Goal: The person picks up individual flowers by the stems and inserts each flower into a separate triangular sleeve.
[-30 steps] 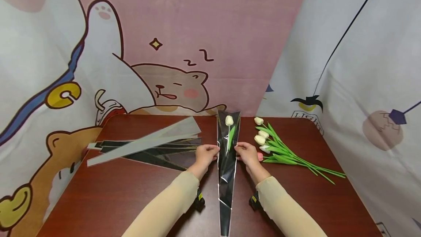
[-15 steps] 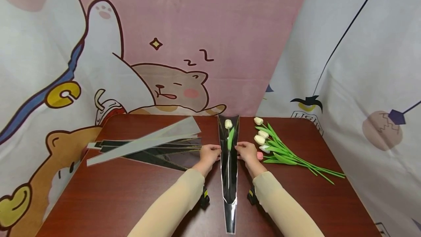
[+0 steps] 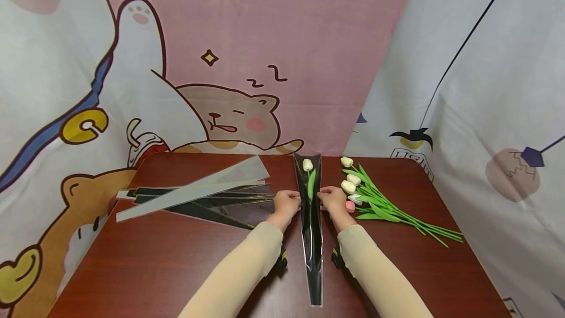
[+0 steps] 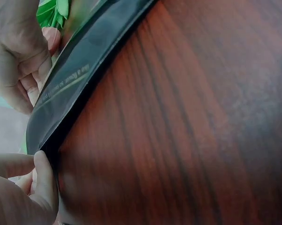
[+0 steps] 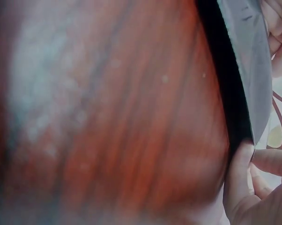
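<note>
A long, tapering black flower sleeve [image 3: 313, 259] with a clear front lies between my two hands. Inside it is a single white tulip [image 3: 307, 165], its green leaf showing below the bloom. My left hand [image 3: 287, 205] pinches the sleeve's left edge between thumb and finger. On the opposite edge, my right hand [image 3: 333, 201] pinches in the same way. In the left wrist view printed lettering runs along the sleeve [image 4: 80, 79], which bows up off the wood. The right wrist view shows thumb and finger gripping the edge of the sleeve [image 5: 253, 70].
More flower sleeves [image 3: 190, 198], black and greyish, lie overlapped at the left of the brown table [image 3: 176, 269]. Several white tulips [image 3: 348, 187] and a pink tulip [image 3: 350, 206] lie at the right, stems toward the right edge. A cartoon-printed cloth [image 3: 326, 53] hangs behind.
Both hands keep hold of the sleeve. Its narrow lower end has swung right and moved slightly away from me. My left hand has shifted right, bringing the two hands closer together.
</note>
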`<state>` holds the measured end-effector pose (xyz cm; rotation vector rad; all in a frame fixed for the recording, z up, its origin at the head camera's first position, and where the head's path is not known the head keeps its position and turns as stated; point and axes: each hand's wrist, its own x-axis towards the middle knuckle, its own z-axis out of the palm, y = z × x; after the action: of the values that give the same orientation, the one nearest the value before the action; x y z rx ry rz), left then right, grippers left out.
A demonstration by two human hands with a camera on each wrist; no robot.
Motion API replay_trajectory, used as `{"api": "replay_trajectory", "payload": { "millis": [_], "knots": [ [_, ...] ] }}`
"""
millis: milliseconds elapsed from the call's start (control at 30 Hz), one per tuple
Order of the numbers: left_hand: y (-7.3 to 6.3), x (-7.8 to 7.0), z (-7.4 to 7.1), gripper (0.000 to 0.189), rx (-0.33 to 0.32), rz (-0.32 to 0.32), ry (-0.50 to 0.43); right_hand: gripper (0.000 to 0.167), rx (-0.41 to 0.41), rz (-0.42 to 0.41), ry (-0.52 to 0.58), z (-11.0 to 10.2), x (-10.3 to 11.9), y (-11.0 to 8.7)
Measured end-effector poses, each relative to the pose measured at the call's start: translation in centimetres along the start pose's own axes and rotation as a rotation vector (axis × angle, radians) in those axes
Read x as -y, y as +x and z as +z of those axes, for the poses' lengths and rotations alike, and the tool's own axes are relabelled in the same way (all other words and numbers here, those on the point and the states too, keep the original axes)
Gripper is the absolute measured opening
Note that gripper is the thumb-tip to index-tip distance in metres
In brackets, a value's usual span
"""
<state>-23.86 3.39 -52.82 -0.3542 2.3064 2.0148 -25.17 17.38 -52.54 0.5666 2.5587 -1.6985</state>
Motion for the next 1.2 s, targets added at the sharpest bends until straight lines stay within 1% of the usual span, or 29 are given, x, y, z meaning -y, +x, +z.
{"api": "replay_trajectory", "payload": {
  "millis": [100, 167, 233, 333, 400, 467, 567, 667, 767, 833, 933, 1000, 1100, 1200],
  "knots": [
    [0.0, 0.1, 0.1, 0.023, 0.006, 0.003, 0.000, 0.024, 0.000, 0.005, 0.007, -0.1, -0.1, 0.2],
    [0.0, 0.1, 0.0, 0.027, 0.019, -0.003, -0.015, 0.027, 0.004, 0.004, 0.014, -0.1, -0.1, 0.3],
    [0.0, 0.1, -0.1, 0.034, 0.030, 0.004, -0.015, 0.031, 0.011, -0.003, 0.011, -0.2, -0.1, 0.4],
    [0.0, -0.1, -0.4, 0.044, 0.032, 0.049, 0.066, 0.037, 0.015, -0.022, -0.043, -0.3, 0.0, 0.2],
    [0.0, -0.3, -0.6, 0.047, 0.034, 0.073, 0.130, 0.039, 0.015, -0.045, -0.102, -0.4, 0.2, 0.0],
    [0.0, -0.5, -0.8, 0.047, 0.039, 0.104, 0.195, 0.041, 0.015, -0.070, -0.168, -0.6, 0.4, -0.1],
    [-0.1, -0.9, -1.4, 0.042, 0.062, 0.129, 0.232, 0.045, 0.033, -0.099, -0.242, -0.8, 0.7, -0.4],
    [-0.1, -1.3, -2.3, 0.037, 0.087, 0.170, 0.285, 0.050, 0.061, -0.128, -0.301, -0.9, 1.1, -0.8],
    [0.0, -1.6, -3.7, 0.034, 0.117, 0.225, 0.355, 0.052, 0.076, -0.185, -0.355, -1.0, 1.5, -1.3],
    [-0.1, -1.9, -4.7, 0.033, 0.149, 0.273, 0.412, 0.052, 0.081, -0.220, -0.369, -1.0, 1.8, -1.7],
    [-0.3, -2.3, -6.4, 0.034, 0.214, 0.336, 0.500, 0.050, 0.112, -0.234, -0.329, -0.7, 2.2, -2.7],
    [-0.6, -2.5, -7.7, 0.035, 0.258, 0.376, 0.573, 0.049, 0.165, -0.219, -0.256, -0.5, 2.5, -3.7],
    [-1.0, -2.5, -9.8, 0.038, 0.310, 0.430, 0.716, 0.046, 0.291, -0.194, -0.129, -0.3, 3.2, -5.5],
    [-1.3, -2.0, -11.8, 0.044, 0.338, 0.484, 0.854, 0.046, 0.462, -0.123, 0.020, 0.1, 3.3, -6.7]
  ]
}}
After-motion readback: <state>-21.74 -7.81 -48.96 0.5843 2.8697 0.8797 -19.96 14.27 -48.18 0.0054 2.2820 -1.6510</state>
